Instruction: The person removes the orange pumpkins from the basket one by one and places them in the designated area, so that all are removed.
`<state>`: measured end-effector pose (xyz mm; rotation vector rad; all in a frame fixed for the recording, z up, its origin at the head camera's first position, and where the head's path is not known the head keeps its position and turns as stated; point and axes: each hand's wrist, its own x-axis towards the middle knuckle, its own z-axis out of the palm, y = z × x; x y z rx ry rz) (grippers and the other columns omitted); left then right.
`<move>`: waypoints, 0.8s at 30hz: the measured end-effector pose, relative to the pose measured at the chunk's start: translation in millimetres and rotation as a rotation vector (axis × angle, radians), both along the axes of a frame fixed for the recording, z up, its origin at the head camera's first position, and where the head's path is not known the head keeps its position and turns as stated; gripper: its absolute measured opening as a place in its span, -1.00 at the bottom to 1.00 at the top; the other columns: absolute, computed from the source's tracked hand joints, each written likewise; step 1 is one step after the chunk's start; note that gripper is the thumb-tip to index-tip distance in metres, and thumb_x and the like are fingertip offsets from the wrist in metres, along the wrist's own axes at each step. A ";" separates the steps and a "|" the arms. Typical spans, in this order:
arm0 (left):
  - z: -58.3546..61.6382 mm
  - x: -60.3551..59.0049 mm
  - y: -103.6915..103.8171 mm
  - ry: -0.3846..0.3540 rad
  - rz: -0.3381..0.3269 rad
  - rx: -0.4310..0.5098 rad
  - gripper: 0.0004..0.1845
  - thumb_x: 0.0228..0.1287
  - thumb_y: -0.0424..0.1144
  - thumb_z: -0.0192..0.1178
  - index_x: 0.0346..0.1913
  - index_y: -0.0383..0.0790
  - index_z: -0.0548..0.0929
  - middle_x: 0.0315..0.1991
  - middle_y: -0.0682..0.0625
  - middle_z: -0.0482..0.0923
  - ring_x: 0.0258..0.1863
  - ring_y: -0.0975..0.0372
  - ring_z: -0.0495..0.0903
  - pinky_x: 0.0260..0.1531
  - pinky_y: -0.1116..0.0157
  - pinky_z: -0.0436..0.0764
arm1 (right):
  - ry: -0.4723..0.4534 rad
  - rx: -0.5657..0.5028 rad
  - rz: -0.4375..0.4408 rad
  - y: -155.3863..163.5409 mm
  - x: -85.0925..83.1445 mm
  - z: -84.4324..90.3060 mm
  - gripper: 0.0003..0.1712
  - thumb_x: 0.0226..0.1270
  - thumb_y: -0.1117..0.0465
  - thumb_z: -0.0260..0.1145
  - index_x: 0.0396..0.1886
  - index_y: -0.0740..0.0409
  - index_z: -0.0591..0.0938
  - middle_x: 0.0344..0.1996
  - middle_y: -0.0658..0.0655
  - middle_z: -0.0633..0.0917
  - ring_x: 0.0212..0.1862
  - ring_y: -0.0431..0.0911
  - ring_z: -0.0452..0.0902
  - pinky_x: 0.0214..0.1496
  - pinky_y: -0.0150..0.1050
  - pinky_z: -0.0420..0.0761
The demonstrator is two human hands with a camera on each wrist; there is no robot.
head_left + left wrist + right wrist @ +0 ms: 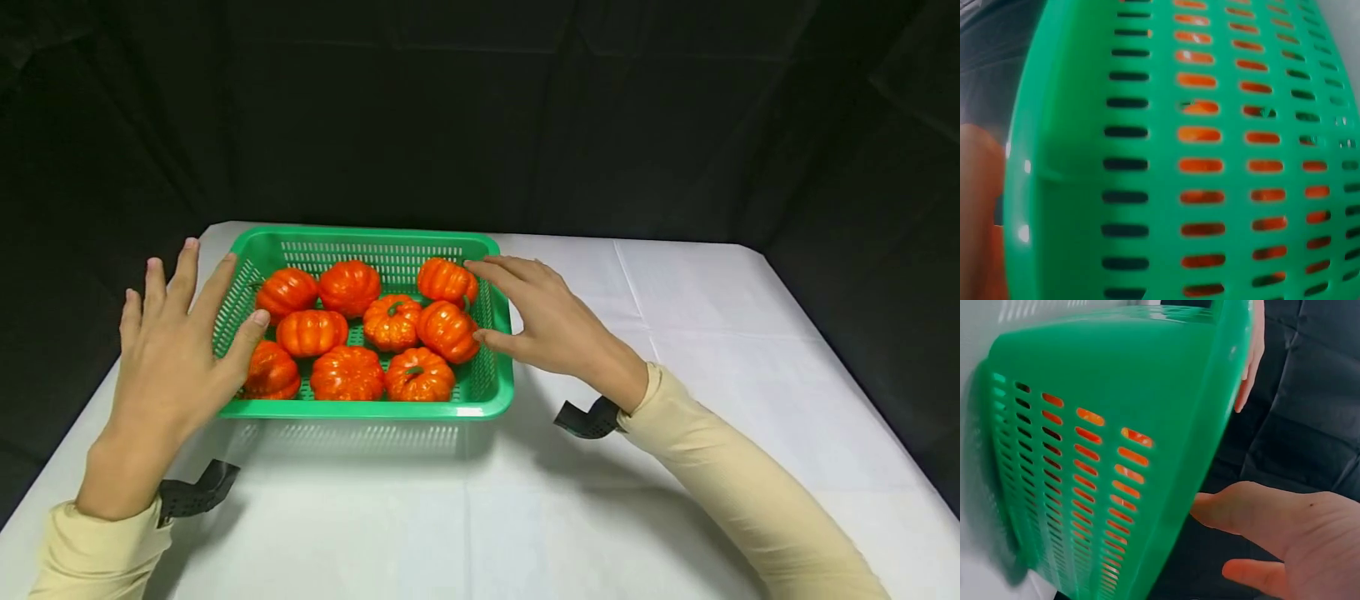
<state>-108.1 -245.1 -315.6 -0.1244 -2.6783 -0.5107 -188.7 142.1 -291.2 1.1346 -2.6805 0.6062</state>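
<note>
A green plastic basket (360, 409) with slotted walls holds several small orange pumpkins (348, 373). At its left end is my left hand (176, 354), fingers spread and thumb pointing over the rim, with no pumpkin in it. My right hand (555, 321) reaches over the right rim, fingers extended, the tips close to two pumpkins; whether they touch is unclear. In the left wrist view the basket wall (1072, 206) fills most of the picture. The right wrist view has the outer wall (1116, 375) and part of my right hand (1279, 531) beyond the rim.
The basket stands on a table with a white cloth (750, 375), left of its middle. Black cloth (480, 125) hangs behind and on both sides. A black strap piece (198, 492) is on my left wrist, another (588, 419) on my right.
</note>
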 end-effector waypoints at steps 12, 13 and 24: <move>-5.8 -3.8 -22.9 -0.129 0.006 0.072 -0.22 0.60 0.16 -0.09 0.68 -0.18 0.08 0.68 -0.21 -0.27 0.57 -0.34 -0.27 0.38 -0.42 -0.23 | -0.124 0.088 0.130 -22.0 -14.1 -4.3 -0.15 0.23 0.21 0.57 0.51 0.15 0.47 0.45 0.16 0.47 0.46 0.14 0.28 0.44 0.17 0.26; -6.5 -4.7 -24.7 -0.150 -0.001 0.089 -0.22 0.61 0.15 -0.10 0.68 -0.18 0.07 0.68 -0.22 -0.26 0.57 -0.33 -0.25 0.36 -0.44 -0.19 | -0.132 0.097 0.139 -23.6 -15.6 -4.8 -0.15 0.21 0.22 0.58 0.50 0.15 0.48 0.44 0.14 0.48 0.44 0.14 0.29 0.41 0.18 0.29; -14.3 -16.0 -44.7 -0.374 -0.057 0.253 -0.10 0.61 0.08 0.01 0.68 -0.28 -0.20 0.43 -0.60 0.13 0.05 -0.35 0.32 -0.06 -0.37 0.38 | -0.165 0.215 0.157 -33.9 -30.4 -7.5 -0.08 0.07 0.22 0.67 0.48 -0.06 0.54 0.43 -0.05 0.52 0.19 0.05 0.31 0.09 0.11 0.31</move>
